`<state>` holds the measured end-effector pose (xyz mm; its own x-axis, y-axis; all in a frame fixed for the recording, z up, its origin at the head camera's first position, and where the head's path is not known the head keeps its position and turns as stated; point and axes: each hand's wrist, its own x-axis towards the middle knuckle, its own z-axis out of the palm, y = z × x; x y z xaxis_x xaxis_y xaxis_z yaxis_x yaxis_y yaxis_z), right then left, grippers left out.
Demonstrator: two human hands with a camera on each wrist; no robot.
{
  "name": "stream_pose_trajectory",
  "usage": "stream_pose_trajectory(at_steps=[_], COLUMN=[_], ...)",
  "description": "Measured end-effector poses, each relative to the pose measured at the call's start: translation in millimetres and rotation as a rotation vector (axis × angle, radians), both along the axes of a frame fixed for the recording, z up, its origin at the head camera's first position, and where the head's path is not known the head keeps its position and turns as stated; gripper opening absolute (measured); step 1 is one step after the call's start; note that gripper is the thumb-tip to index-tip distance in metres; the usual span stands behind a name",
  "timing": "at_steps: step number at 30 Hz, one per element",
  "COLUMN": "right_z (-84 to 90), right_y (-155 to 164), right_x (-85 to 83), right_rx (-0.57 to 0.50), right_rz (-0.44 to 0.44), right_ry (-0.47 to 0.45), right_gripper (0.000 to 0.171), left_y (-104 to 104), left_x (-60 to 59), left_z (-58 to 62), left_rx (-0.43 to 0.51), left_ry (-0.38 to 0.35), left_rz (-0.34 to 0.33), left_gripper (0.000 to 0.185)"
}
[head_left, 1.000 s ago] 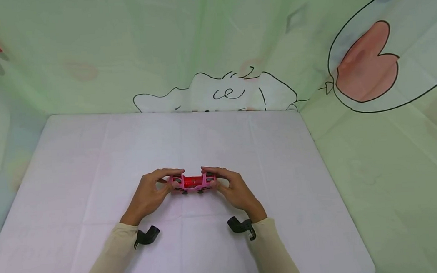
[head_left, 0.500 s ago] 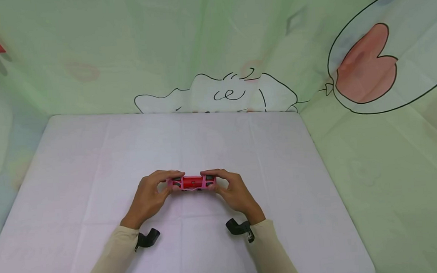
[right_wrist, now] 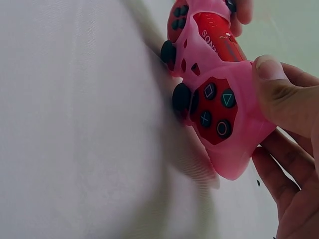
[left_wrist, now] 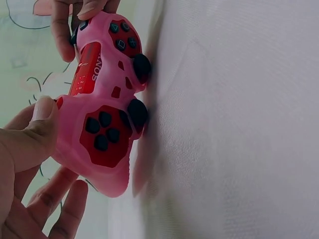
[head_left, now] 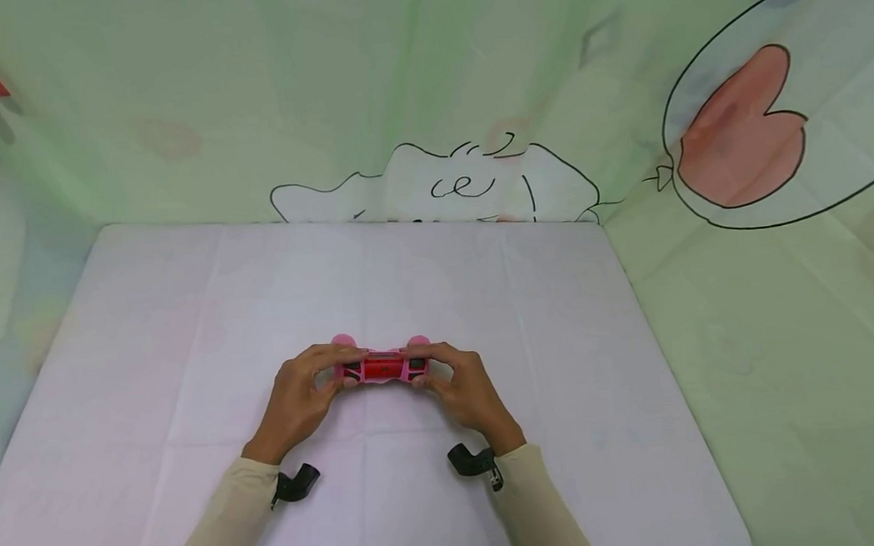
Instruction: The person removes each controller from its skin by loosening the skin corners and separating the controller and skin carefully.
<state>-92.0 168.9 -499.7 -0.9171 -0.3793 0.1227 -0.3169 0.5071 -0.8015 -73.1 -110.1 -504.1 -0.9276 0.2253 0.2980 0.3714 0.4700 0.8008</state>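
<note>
Above the creased white tablecloth (head_left: 184, 322), both hands grip a rubbery pink gamepad (head_left: 383, 366).

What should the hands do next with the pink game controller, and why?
Probably lay it down flat. Both the left hand and the right hand grip the game controller by its ends, and the wrist views show it face down, its black thumbsticks right at the white table cover. A small lowering would likely rest it there.
</note>
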Motion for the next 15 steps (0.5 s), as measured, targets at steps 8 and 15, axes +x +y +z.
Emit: stream_pose_trajectory(at_steps=[8, 15], right_z=[4.6, 11.6], right_y=[1.7, 0.9], right_x=[-3.1, -8.9], right_rx=[0.007, 0.043], right_rz=[0.055, 0.12], right_ry=[0.026, 0.021], right_gripper=[0.049, 0.045], left_y=[-0.4, 0.8], left_x=[-2.3, -11.5], left_z=[1.8, -0.2], left_rx=[-0.081, -0.143], left_ry=[-0.03, -0.042], left_rz=[-0.048, -0.148], left_gripper=[0.055, 0.057])
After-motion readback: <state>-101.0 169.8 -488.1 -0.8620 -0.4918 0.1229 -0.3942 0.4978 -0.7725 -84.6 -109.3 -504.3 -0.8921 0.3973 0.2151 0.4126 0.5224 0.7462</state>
